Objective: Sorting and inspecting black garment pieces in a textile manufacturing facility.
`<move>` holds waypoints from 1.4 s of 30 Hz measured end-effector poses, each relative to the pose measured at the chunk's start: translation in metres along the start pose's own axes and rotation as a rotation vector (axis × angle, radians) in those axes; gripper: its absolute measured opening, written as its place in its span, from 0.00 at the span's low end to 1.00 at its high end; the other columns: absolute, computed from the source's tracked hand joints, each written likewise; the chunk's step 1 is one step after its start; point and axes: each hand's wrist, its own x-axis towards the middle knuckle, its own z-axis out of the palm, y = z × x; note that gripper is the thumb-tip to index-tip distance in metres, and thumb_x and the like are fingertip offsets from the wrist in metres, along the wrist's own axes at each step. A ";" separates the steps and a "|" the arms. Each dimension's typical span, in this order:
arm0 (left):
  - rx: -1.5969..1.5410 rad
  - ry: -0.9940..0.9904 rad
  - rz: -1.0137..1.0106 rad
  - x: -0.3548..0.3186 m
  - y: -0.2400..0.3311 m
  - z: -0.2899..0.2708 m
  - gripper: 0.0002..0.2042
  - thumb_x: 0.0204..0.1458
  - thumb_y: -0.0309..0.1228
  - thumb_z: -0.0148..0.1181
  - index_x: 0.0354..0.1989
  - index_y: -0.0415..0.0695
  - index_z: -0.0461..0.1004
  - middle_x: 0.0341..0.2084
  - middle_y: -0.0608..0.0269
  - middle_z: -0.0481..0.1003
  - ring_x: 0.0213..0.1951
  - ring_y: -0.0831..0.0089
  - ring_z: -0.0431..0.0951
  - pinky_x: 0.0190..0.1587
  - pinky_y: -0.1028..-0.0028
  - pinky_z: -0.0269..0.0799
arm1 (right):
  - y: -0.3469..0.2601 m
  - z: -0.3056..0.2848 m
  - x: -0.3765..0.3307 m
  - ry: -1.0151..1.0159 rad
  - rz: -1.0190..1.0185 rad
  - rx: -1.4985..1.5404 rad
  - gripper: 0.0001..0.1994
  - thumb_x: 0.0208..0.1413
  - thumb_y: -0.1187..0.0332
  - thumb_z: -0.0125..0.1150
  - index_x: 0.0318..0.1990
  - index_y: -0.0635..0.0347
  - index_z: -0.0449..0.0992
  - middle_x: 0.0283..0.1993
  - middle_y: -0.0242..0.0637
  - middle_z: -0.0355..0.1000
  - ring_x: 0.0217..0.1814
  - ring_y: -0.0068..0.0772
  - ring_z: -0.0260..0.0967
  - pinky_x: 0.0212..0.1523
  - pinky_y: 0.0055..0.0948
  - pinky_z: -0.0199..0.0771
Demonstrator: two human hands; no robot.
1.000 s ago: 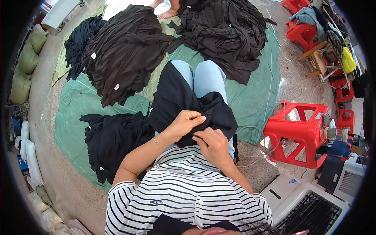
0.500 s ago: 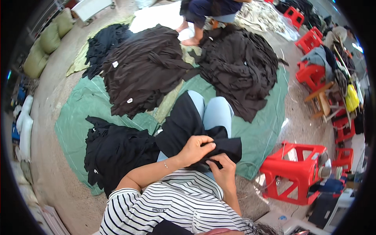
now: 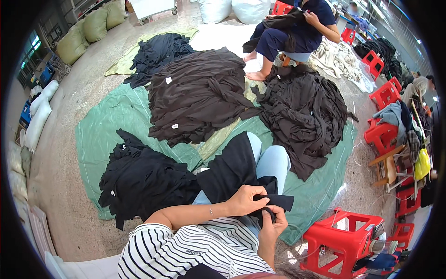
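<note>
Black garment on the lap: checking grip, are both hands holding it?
Yes, the left hand and right hand both pinch the black garment at its edge.

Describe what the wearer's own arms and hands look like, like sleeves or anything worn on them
Both forearms are bare. The sleeves belong to a black and white striped top and end above the elbow. The left hand has a thin bracelet at its wrist. The right hand shows no glove, ring or watch.

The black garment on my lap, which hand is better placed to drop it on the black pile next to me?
Left, probably. The black pile lies on the left side, nearer the left hand. Both hands pinch the black garment, but the right hand sits farther away.
</note>
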 end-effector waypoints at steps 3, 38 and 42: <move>0.055 0.052 0.010 -0.002 -0.005 -0.001 0.08 0.53 0.28 0.62 0.29 0.35 0.74 0.19 0.65 0.72 0.25 0.85 0.68 0.27 0.78 0.65 | -0.001 0.001 0.000 0.006 0.146 0.231 0.03 0.52 0.80 0.65 0.34 0.67 0.76 0.36 0.30 0.73 0.39 0.19 0.67 0.43 0.19 0.67; -0.037 -0.247 -0.217 0.001 -0.019 -0.036 0.07 0.55 0.27 0.60 0.28 0.36 0.76 0.19 0.78 0.69 0.24 0.89 0.62 0.25 0.82 0.57 | -0.010 0.013 0.005 -0.054 -0.400 -0.434 0.14 0.38 0.84 0.68 0.36 0.65 0.76 0.30 0.40 0.71 0.30 0.42 0.73 0.31 0.32 0.73; 0.228 -0.232 0.032 0.001 -0.012 -0.038 0.08 0.55 0.26 0.61 0.33 0.32 0.75 0.21 0.60 0.73 0.24 0.80 0.68 0.27 0.75 0.64 | -0.007 0.011 0.007 -0.055 -0.367 -0.431 0.12 0.41 0.82 0.69 0.36 0.65 0.77 0.30 0.39 0.71 0.30 0.41 0.72 0.31 0.33 0.73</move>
